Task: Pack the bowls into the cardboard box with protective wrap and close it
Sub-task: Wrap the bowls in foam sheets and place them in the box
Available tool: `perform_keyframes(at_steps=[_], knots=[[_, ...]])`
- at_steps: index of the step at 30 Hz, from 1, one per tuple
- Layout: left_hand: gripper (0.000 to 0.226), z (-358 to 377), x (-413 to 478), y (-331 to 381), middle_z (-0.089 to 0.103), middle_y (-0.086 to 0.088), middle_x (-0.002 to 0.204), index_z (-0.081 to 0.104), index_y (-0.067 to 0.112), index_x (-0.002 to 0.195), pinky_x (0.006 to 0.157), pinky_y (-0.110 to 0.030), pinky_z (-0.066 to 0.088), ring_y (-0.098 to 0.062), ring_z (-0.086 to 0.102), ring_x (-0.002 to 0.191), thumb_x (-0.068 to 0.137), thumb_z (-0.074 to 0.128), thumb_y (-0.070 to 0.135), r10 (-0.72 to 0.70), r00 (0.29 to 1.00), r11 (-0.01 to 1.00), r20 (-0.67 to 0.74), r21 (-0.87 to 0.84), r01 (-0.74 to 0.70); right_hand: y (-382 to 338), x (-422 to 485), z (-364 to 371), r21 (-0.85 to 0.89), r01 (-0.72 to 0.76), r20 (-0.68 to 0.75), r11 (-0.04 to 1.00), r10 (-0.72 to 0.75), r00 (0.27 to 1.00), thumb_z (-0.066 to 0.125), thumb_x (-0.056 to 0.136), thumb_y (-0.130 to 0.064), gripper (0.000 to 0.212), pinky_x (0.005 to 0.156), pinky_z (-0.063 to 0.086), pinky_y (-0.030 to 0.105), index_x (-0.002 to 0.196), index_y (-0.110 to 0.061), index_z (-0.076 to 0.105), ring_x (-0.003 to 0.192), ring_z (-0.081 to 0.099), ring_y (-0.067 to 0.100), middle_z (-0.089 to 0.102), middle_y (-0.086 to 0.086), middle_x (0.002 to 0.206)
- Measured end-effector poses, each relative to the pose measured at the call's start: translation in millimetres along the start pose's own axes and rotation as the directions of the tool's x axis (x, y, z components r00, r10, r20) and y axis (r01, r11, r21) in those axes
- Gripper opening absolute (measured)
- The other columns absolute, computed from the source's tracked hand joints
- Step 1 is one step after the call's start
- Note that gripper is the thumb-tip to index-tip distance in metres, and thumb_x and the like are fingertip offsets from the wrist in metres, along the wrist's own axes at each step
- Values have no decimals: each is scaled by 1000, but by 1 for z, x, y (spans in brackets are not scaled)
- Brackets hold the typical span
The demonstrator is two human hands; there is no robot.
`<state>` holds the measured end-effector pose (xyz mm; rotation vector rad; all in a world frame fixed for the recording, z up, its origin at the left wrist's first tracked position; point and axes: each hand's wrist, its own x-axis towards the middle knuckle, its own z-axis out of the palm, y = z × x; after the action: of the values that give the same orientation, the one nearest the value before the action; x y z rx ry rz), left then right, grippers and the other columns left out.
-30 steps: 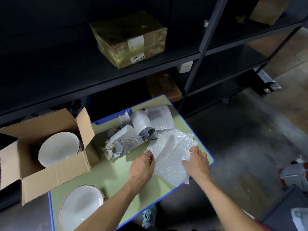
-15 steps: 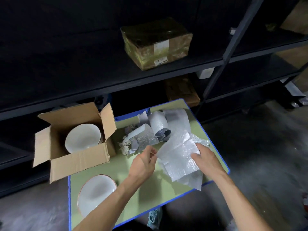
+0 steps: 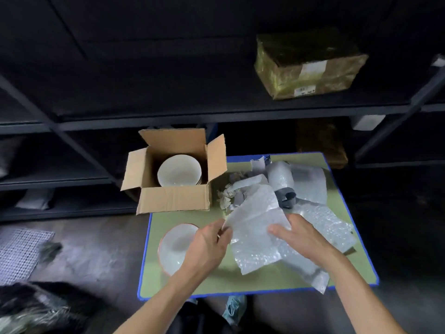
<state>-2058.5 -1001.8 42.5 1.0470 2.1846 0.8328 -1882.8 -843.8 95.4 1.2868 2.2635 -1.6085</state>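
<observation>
Right up close, over the front of our green table with the blue edge, we've got the crinkly clear bubble-wrap sheet lifted a bit. Our left hand pinches its left edge between thumb and curled fingers. Our right hand lies on top with fingers pretty straight, not gripping anything as far as we can tell.

Biggest worry imo: the sheet sits on a loose heap of more wrap, so a tug could drag the lot off the near edge, or that thin pinch could just slip.

The white orange-rimmed bowl sits just left of and partly under our left hand, apparently untouched by the fingers, so a careless wrist could bump it.

Further back, the open brown cardboard box holds another white bowl, with the grey-cored bubble-wrap roll off to its right.
</observation>
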Motion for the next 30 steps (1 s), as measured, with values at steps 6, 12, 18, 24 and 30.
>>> perform_keyframes(at_steps=[6,12,18,24,30], knots=[[14,-31,-18,-45,58,10,96,64,23,108,68,-24,38,-11,55,77,99,54,26,-104,972,984,-212,121,131,-15,24,32,-105,9,22,994,-7,1000,52,96,-22,15,87,51,34,101,-26,66,98,65,23,72,3,102],[33,-55,-31,-92,48,0,115,51,21,127,73,-33,47,-23,54,102,96,58,30,-206,940,902,-271,320,289,-11,39,60,-168,-22,55,986,31,998,48,95,-25,28,67,37,33,105,-3,62,83,60,40,66,22,94],[23,-56,-21,-107,59,-3,100,50,17,119,65,-34,43,-29,63,85,100,47,29,-274,949,849,-157,423,316,-11,38,75,-202,-106,24,974,113,993,49,93,-31,25,65,42,33,99,-10,61,71,54,19,61,8,86],[11,-64,-16,-105,55,-4,77,46,14,110,59,-33,37,-28,49,68,100,44,18,-223,968,892,-117,376,251,-9,30,81,-203,-163,-12,965,164,986,50,92,-37,28,68,43,34,97,-10,56,76,53,19,57,4,91],[4,-76,-24,-84,56,-7,69,44,14,95,46,-32,27,-29,49,64,99,43,17,-194,975,931,-109,293,218,6,29,82,-120,-210,-20,970,210,978,49,80,-47,39,72,48,38,95,-12,59,76,55,20,61,7,90]])
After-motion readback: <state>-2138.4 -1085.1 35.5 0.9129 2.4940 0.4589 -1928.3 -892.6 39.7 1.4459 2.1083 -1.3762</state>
